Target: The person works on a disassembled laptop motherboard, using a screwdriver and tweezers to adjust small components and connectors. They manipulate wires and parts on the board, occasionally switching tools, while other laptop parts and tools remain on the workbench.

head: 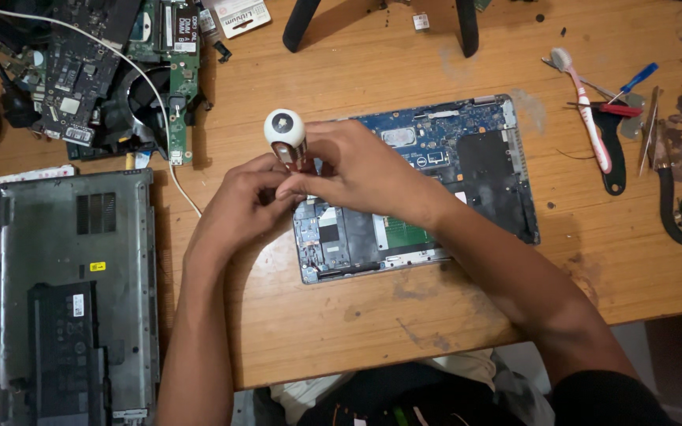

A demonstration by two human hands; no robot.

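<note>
Head view: both hands' grip clamped on screwdriver; right hand & left hand over opened laptop.

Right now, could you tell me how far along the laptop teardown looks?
Done: the grey bottom cover lies off to the left, and the opened laptop shows its blue board. In hand: both hands, left and right, hold a white-capped screwdriver upright over it. Left: the board remains seated in the chassis.

A single head-worn camera looks steeply down, from close above, at the wooden table, its near edge at the frame's bottom.
</note>
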